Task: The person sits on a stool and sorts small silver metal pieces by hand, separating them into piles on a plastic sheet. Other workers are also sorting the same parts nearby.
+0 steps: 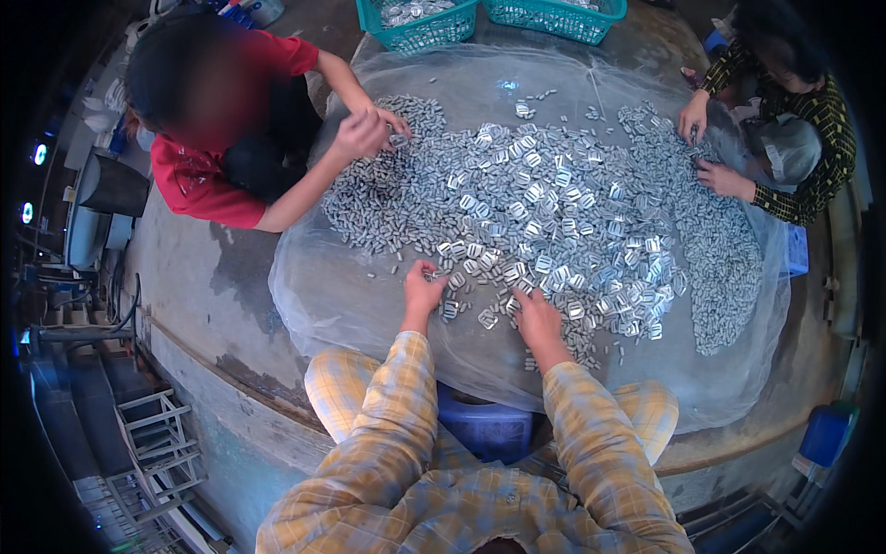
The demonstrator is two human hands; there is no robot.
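Seemingly well short of done: silver buckles [533, 192] heavily mixed with grey pellets [724, 295] at centre, pellets mostly alone at left and right. Near: left hand [424, 294], fingertips apparently pinching a small piece [434, 275]; right hand [539, 323] at buckles, grip impossible to tell.

Metal pieces [535, 193] across translucent sheet [318, 288]

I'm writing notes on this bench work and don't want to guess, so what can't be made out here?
All in the head view:
Left hand: whether it pinches anything; too small to tell.
Right hand: palm side, hidden by its own back.
Gray pellets: exact count; too small and overlapping.
Teal baskets: far ends, cut off by the top edge.
Blue plastic stool: near part, hidden by the plaid shirt.
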